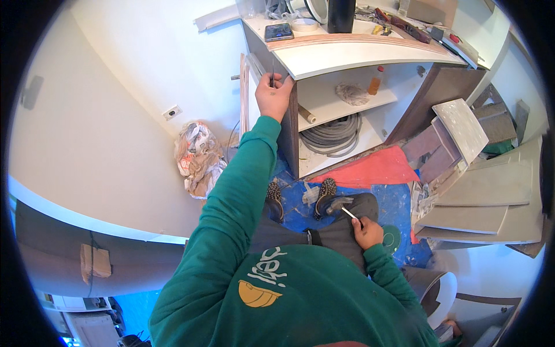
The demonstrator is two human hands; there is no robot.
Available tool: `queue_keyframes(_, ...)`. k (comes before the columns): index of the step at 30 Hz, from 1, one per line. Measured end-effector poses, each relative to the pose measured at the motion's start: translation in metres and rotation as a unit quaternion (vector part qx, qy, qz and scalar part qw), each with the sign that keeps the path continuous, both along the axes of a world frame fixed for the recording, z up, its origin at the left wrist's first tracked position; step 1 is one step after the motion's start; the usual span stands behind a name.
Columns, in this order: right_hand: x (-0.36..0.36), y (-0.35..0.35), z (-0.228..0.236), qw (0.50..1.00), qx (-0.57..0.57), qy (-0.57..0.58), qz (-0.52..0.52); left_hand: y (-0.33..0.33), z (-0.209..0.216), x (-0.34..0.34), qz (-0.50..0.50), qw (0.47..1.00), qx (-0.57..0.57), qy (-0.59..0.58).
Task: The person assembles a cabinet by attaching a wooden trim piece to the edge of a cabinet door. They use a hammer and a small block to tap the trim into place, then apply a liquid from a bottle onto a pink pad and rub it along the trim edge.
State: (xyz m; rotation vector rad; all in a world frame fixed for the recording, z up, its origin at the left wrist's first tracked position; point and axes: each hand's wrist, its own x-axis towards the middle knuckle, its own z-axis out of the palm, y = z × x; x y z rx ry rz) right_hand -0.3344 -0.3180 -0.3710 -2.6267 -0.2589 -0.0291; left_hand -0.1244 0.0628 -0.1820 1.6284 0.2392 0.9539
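My left hand is raised to the front left corner of a cabinet with dark sides. Its fingers pinch a thin, dark, upright rod-like thing, whose exact kind I cannot make out. Low over my thigh, my right hand is closed around the dark grip of a hammer; the metal head points toward my shoes. The cabinet's curved white top edge lies just right of my left hand. Inside are a coiled grey hose, a tube, a crumpled plastic bag and a bottle of orange liquid.
A phone, tape roll, black cylinder and scattered tools top the cabinet. A rubbish bag leans by the left wall. Red cloth and blue sheeting cover the floor; boards stack at right.
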Motion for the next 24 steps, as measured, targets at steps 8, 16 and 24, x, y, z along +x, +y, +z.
queue_keyframes(8, -0.001, 0.0, 0.0, 1.0, -0.001, 0.002, 0.007, -0.002, -0.001, -0.002, -0.009, 1.0, -0.007, -0.001)
queue_keyframes(16, -0.002, 0.001, 0.0, 1.0, -0.018, -0.013, 0.006, -0.004, -0.004, 0.0, 0.028, 0.998, 0.027, 0.043)
queue_keyframes(24, -0.005, 0.0, -0.004, 1.0, -0.021, -0.011, 0.003, -0.008, 0.0, -0.006, 0.04, 0.998, 0.01, 0.038)
